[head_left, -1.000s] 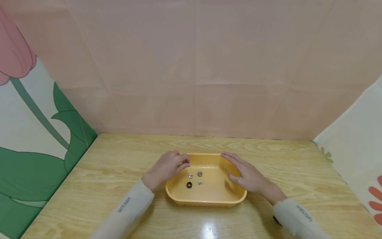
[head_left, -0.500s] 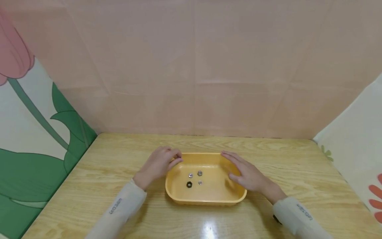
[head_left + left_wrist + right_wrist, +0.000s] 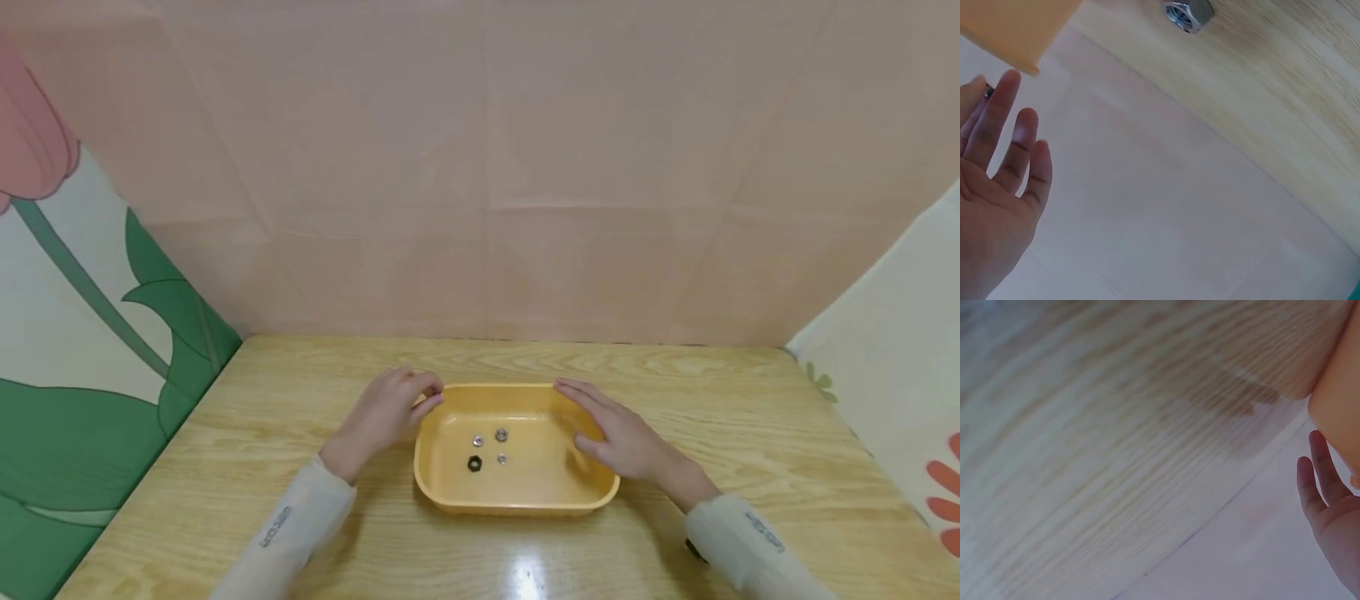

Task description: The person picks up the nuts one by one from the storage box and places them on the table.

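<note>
A yellow tray [image 3: 517, 507] stands on the table with several nuts in its left half: a black nut [image 3: 475, 463], a larger silver nut [image 3: 502, 435] and smaller silver ones. My left hand [image 3: 382, 412] is over the tray's far left corner. In the left wrist view, its thumb and forefinger pinch a small, shiny metal nut [image 3: 989, 91], mostly covered by the fingers; the other fingers are spread. My right hand [image 3: 622, 437] lies along the tray's right rim, fingers straight and thumb over the inside. The tray's outer wall [image 3: 1341, 406] is beside its fingers.
A large silver nut [image 3: 1189, 14] lies on the table outside the tray in the left wrist view, hidden in the head view. Something small and black [image 3: 696, 552] shows beside the right sleeve. A pink cloth backdrop [image 3: 487, 208] closes the table's far edge.
My left hand has moved left from over the tray to its far left corner. The right hand stays at the right rim, and the nuts in the tray stay put.
</note>
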Tool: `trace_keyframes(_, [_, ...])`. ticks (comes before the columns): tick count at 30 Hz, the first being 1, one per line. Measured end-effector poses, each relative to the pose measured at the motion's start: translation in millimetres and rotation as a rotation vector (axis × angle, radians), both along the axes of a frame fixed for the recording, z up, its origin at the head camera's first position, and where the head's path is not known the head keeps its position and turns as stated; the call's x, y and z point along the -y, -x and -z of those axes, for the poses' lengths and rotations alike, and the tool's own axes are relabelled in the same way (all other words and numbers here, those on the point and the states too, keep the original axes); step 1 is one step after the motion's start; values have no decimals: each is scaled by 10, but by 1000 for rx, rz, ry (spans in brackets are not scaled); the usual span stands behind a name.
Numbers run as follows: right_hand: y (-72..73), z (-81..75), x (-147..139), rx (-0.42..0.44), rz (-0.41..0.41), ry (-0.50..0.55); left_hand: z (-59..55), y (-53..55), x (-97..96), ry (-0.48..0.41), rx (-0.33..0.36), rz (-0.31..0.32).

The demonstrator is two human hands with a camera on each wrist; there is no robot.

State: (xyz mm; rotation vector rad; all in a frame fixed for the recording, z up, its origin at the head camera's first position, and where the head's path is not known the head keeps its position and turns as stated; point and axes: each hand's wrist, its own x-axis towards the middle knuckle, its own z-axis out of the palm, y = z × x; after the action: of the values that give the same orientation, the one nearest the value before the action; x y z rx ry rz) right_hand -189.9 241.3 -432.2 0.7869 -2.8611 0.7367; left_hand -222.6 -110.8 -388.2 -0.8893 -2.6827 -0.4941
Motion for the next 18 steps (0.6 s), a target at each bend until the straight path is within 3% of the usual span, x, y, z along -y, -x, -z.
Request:
trace_keyframes(12, [7, 2, -9, -4, -1, -5, -16, 0, 130, -6, -83, -8])
trace_keyframes(18, [-1, 17, -16, 0, 1, -4, 25, 5, 187, 21, -70, -44])
